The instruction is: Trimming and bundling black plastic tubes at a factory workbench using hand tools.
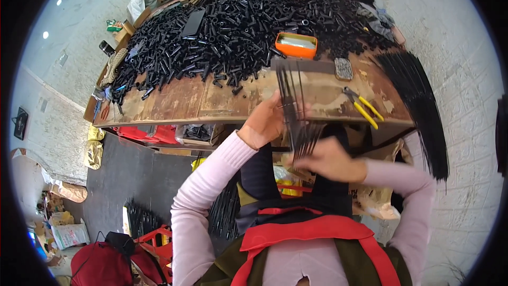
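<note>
"Tabletop (174, 98) first?"

"Brown wood, scuffed and blotched with paler patches, stretching wide beyond the lap."

"And crowding it?"

"Great heap of short black tubes (227, 37), glossy, hollow at the ends, spread over the far part from nearly one side to the other. Loose ones along the near fringe."

"Next in size?"

"Long mass of thin black rods (418, 95), straight and bristly, draped over the right edge and hanging down past the corner."

"In the hands?"

"Smaller bunch of slim black strips (290, 108), held steeply at the near edge above the lap, blurred, upper tips across the view of the wood. Left hand (262, 122) with fingers clamped on the bunch. Right hand (333, 161) at the lower end, smeared by motion; cannot tell whether closed on anything."

"Nearby, on the wood?"

"Dark flat strip (320, 67), partly hidden behind those tips. Orange box (295, 52), smooth-walled, open-topped, right at the heap's near fringe."

"Smaller yet?"

"Pliers (366, 115), yellow-handled, handles spread toward the near edge, just right of the bunch. Last, rounded grey block (343, 69), speckled, beside the dark strip's right end; too small to tell the material."
</note>
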Demonstrator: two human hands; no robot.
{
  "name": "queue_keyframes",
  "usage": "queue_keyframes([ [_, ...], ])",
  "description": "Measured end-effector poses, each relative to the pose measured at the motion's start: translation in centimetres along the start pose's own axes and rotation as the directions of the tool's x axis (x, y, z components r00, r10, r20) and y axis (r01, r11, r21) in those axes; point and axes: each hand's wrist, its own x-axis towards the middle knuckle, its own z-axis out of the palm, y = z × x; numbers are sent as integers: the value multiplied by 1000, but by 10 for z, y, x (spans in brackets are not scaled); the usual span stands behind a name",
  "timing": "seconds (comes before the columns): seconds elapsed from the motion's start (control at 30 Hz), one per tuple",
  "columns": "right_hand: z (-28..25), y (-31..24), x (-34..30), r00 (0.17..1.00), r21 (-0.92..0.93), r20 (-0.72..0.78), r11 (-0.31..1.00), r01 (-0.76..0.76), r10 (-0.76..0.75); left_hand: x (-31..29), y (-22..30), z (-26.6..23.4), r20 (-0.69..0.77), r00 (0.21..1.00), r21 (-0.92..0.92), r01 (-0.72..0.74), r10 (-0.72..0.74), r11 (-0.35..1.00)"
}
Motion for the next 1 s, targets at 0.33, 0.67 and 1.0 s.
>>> queue_keyframes([
  [0.33, -36, 78, 82, 977, 9, -162, 990, -141, 141, 92, 64, -91, -189, 905, 294, -318, 381, 901],
  [0.67, -29, 106, 74, 956, -58, -289, 998, 26, -42, -18, 36, 66, -53, 879, 915, -147, 474, 375],
  [1.0, -48, 94, 64, 924, -236, -232, 939, 251, -305, -18, 22, 70, 46, 864, 753, -360, 502, 551],
])
